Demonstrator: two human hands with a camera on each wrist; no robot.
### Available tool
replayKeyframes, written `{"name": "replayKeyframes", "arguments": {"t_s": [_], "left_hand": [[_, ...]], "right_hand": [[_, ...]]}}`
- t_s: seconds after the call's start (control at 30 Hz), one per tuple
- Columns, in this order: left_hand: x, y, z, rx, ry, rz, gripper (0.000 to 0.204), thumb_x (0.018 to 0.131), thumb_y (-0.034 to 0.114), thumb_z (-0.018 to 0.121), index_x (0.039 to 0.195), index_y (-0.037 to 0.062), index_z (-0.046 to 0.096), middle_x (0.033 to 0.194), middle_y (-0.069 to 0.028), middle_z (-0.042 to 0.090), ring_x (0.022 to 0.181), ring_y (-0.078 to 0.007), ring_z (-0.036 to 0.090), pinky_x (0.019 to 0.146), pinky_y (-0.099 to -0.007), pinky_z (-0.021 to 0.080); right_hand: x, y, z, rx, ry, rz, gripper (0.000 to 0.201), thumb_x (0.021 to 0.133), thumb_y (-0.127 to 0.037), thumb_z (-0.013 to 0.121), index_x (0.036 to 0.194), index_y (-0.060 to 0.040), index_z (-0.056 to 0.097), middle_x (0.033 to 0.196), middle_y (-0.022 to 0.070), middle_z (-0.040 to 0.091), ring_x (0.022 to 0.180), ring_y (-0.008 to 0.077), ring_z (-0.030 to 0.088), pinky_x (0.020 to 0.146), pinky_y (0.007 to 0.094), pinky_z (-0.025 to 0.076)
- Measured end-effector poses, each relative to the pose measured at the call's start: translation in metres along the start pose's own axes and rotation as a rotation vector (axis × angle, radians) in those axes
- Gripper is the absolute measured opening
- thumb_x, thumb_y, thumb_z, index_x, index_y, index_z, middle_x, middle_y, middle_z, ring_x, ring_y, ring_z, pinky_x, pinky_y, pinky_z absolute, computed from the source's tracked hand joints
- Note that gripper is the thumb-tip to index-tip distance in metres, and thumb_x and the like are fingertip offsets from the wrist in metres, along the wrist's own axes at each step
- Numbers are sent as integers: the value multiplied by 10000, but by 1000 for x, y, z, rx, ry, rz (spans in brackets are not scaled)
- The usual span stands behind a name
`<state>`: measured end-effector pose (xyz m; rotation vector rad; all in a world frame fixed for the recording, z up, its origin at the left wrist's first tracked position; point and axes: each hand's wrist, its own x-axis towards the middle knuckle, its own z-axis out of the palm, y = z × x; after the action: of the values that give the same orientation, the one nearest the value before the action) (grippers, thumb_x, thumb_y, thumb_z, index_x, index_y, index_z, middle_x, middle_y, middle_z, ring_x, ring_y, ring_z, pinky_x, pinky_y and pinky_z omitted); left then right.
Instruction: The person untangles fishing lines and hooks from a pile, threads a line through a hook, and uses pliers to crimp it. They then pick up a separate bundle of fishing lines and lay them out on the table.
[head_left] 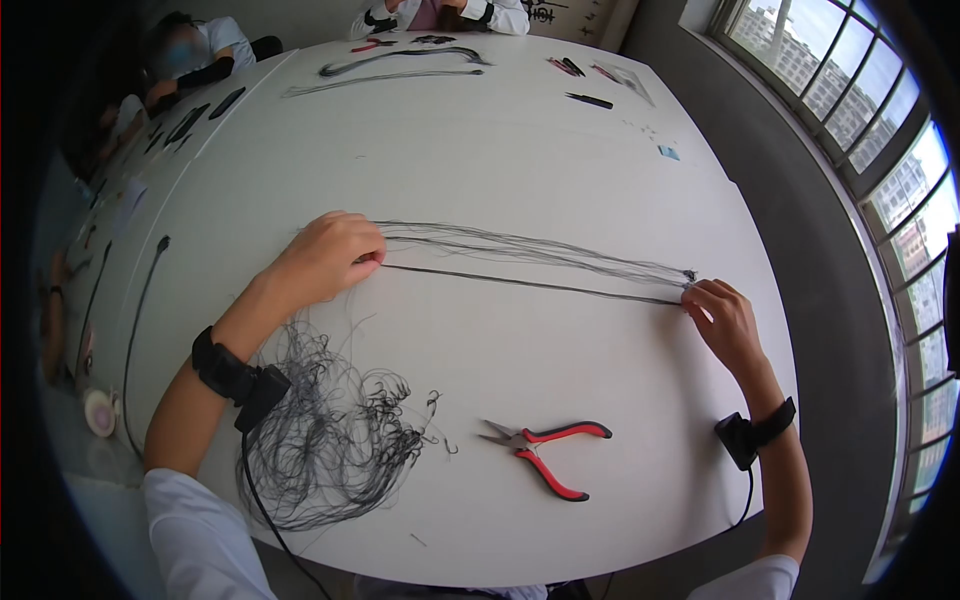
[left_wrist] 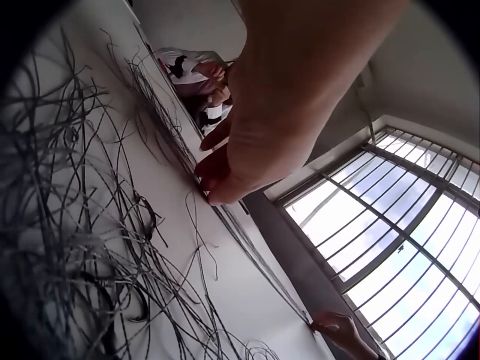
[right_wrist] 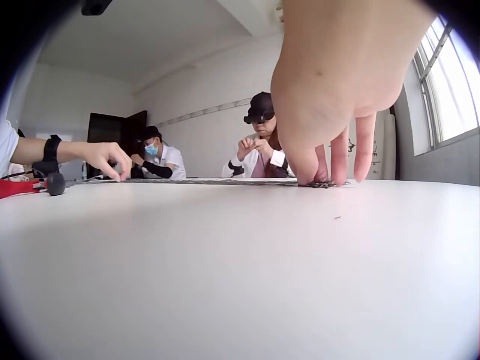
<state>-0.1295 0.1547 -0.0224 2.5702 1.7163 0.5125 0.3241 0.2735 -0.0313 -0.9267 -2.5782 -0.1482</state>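
A dark, thin wire strand [head_left: 530,283] stretches across the white table between both hands. Thumb and fingers of my left hand [head_left: 335,255] pinch it at its left end. At the other end, the fingertips of my right hand [head_left: 722,315] pinch it, low at the tabletop beside a small dark clump [right_wrist: 321,184]. Just beyond this strand, a looser bundle of fine dark wires [head_left: 540,245] runs nearly parallel, its left end partly hidden by the left hand. A tangled heap of hook-ended wires [head_left: 335,440] lies below the left forearm.
Red-handled pliers [head_left: 540,450] lie with jaws apart near the front edge. More wire bundles [head_left: 400,62], a black pointed tool [head_left: 589,100] and a small blue packet [head_left: 668,152] lie farther back. Other people sit at the far side and left. A barred window [head_left: 890,150] is at right.
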Motion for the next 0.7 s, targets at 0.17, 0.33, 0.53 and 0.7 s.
{"name": "replayKeyframes", "arguments": {"t_s": [0.17,0.33,0.53,0.7], "left_hand": [[-6,-11,-5,49,0,-20,64,703,45,622,719,-7,589,748,-110,618,756,-278,585,758,-369,462],[-11,-22,-6,113,15,-42,71,706,47,629,735,-9,597,760,-114,624,767,-282,589,781,-373,457],[-21,-32,-13,198,-9,-62,70,710,43,623,762,3,599,779,-107,620,806,-273,583,799,-370,440],[-36,-45,-18,275,-18,-125,87,709,27,610,793,29,588,805,-85,603,842,-260,564,812,-366,425]], "right_hand": [[1,0,1,-5,-4,3,79,731,4,667,782,-35,621,791,56,647,731,238,605,630,337,509],[2,0,2,-11,21,4,67,738,3,655,776,-31,611,772,65,635,724,245,598,623,347,499],[1,0,3,-15,24,16,75,734,3,653,784,-33,609,780,65,632,727,251,596,632,347,498],[2,-1,3,-25,19,11,77,733,-1,656,784,-34,609,781,63,631,734,252,597,638,349,498]]}}
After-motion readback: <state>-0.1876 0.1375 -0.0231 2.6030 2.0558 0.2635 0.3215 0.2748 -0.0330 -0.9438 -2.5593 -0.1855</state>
